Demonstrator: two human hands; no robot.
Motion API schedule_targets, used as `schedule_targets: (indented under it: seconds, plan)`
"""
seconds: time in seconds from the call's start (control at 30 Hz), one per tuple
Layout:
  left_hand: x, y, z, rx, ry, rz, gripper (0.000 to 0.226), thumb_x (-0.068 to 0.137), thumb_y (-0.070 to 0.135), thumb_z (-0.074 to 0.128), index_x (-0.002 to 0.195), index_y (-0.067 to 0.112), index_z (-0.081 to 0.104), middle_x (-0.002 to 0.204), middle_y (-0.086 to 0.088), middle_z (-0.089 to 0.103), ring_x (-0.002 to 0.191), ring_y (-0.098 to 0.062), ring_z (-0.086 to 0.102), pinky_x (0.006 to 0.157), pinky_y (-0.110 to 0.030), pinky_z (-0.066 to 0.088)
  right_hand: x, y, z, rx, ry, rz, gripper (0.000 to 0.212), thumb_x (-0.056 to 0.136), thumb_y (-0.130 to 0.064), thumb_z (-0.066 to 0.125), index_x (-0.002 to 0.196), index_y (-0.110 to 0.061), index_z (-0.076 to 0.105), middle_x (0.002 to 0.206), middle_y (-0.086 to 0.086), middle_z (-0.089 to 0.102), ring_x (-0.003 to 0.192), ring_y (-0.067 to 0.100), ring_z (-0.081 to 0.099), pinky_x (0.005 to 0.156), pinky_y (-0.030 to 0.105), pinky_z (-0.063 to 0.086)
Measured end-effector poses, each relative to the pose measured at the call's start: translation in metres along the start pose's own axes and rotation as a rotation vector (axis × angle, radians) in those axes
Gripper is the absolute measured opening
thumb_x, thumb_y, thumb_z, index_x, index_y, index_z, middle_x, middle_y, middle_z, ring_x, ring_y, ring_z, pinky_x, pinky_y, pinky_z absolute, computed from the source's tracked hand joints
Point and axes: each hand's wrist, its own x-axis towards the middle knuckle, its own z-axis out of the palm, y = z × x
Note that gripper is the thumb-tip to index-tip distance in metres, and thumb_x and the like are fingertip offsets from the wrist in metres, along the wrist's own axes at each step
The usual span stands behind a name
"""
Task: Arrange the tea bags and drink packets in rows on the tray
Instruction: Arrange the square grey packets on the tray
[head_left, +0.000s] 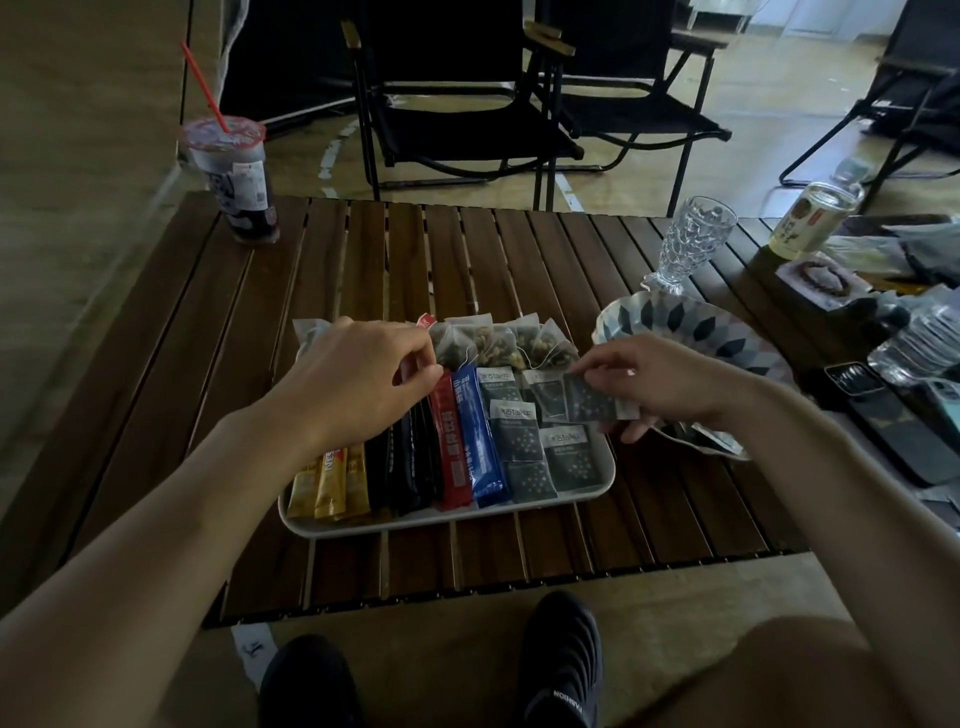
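Over the right side of the white tray (415, 522) our right hand (660, 387) pinches 1 dark tea packet (589, 400), ready, we think, to complete that row. Our left hand (358, 374) curls at the top of the red stick (451, 452); whether it grips, we cannot tell.

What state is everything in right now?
left hand, fingers curled over the stick packets, hold unclear
right hand, pinching a dark square packet
tray, packets laid in rows
mesh tea bags, in a row along its far edge
glass, upright, looks empty
lidded cup, upright, straw in
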Motion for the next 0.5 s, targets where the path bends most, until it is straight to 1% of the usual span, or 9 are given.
schedule_targets:
  seconds: [0.07, 0.13, 0.17, 0.23, 0.27, 0.3, 0.33, 0.4, 0.5]
  plan:
    - [0.001, -0.001, 0.000, -0.005, -0.003, -0.004, 0.020, 0.093, 0.047, 0.051, 0.098, 0.030, 0.061, 0.093, 0.014, 0.062, 0.087, -0.006, 0.059, 0.095, -0.043, 0.047, -0.002, 0.004, -0.004, -0.137, 0.038, -0.065, 0.023, 0.096, -0.020, 0.060, 0.118, -0.020, 0.066, 0.110, 0.000, 0.065, 0.062, 0.012, 0.070, 0.048, 0.019, 0.051]
    - [0.002, 0.000, 0.001, -0.005, -0.007, -0.008, 0.019, 0.093, 0.047, 0.051, 0.097, 0.031, 0.061, 0.093, 0.014, 0.062, 0.087, -0.008, 0.059, 0.096, -0.045, 0.046, 0.000, 0.006, -0.005, -0.206, 0.059, -0.137, 0.028, 0.088, -0.022, 0.071, 0.115, -0.023, 0.067, 0.108, -0.001, 0.067, 0.058, 0.009, 0.068, 0.048, 0.017, 0.049]
    - [0.002, 0.000, 0.001, -0.003, -0.012, -0.008, 0.019, 0.093, 0.048, 0.052, 0.097, 0.031, 0.060, 0.093, 0.014, 0.062, 0.088, -0.008, 0.060, 0.096, -0.046, 0.046, 0.002, 0.006, -0.004, -0.197, 0.046, -0.155, 0.032, 0.084, -0.022, 0.075, 0.115, -0.023, 0.067, 0.108, -0.001, 0.067, 0.061, 0.007, 0.069, 0.052, 0.019, 0.052]
    - [0.003, 0.000, 0.002, 0.000, -0.020, -0.008, 0.019, 0.092, 0.047, 0.052, 0.097, 0.031, 0.060, 0.095, 0.014, 0.062, 0.089, -0.008, 0.060, 0.098, -0.046, 0.045, 0.007, 0.005, -0.001, -0.179, -0.006, -0.159, 0.042, 0.077, -0.023, 0.081, 0.116, -0.025, 0.066, 0.107, -0.002, 0.070, 0.078, 0.008, 0.072, 0.065, 0.027, 0.060]
    - [0.003, -0.001, 0.002, -0.002, -0.022, -0.009, 0.019, 0.093, 0.047, 0.052, 0.098, 0.030, 0.061, 0.095, 0.014, 0.063, 0.089, -0.008, 0.060, 0.098, -0.044, 0.044, 0.009, 0.004, 0.001, -0.205, -0.026, -0.158, 0.045, 0.075, -0.026, 0.083, 0.116, -0.026, 0.065, 0.106, -0.004, 0.072, 0.085, 0.008, 0.071, 0.072, 0.029, 0.060]
    - [0.003, -0.002, 0.002, -0.008, -0.026, -0.012, 0.020, 0.093, 0.046, 0.052, 0.098, 0.029, 0.061, 0.095, 0.013, 0.063, 0.089, -0.007, 0.060, 0.097, -0.043, 0.045, 0.012, 0.005, 0.003, -0.242, -0.037, -0.162, 0.047, 0.073, -0.029, 0.084, 0.115, -0.029, 0.064, 0.105, -0.006, 0.072, 0.089, 0.006, 0.070, 0.077, 0.028, 0.059]
    - [0.003, -0.002, 0.002, -0.012, -0.028, -0.013, 0.020, 0.093, 0.045, 0.052, 0.099, 0.028, 0.062, 0.095, 0.013, 0.062, 0.088, -0.007, 0.059, 0.095, -0.041, 0.046, 0.015, 0.005, 0.006, -0.273, -0.040, -0.168, 0.045, 0.073, -0.031, 0.084, 0.113, -0.030, 0.064, 0.105, -0.008, 0.071, 0.091, 0.004, 0.068, 0.078, 0.026, 0.056]
    - [0.002, -0.003, 0.001, -0.011, -0.032, -0.015, 0.022, 0.093, 0.045, 0.051, 0.100, 0.028, 0.061, 0.095, 0.013, 0.062, 0.088, -0.006, 0.058, 0.094, -0.040, 0.047, 0.020, 0.006, 0.011, -0.309, -0.019, -0.179, 0.038, 0.074, -0.030, 0.084, 0.108, -0.031, 0.065, 0.105, -0.011, 0.068, 0.091, 0.000, 0.065, 0.074, 0.019, 0.051]
    - [0.003, -0.004, 0.001, -0.016, -0.042, -0.020, 0.022, 0.092, 0.046, 0.050, 0.099, 0.028, 0.061, 0.094, 0.014, 0.061, 0.086, -0.005, 0.058, 0.090, -0.041, 0.050, 0.026, 0.006, 0.017, -0.384, 0.038, -0.202, 0.032, 0.075, -0.031, 0.083, 0.102, -0.027, 0.067, 0.099, -0.012, 0.066, 0.085, -0.002, 0.062, 0.067, 0.014, 0.044]
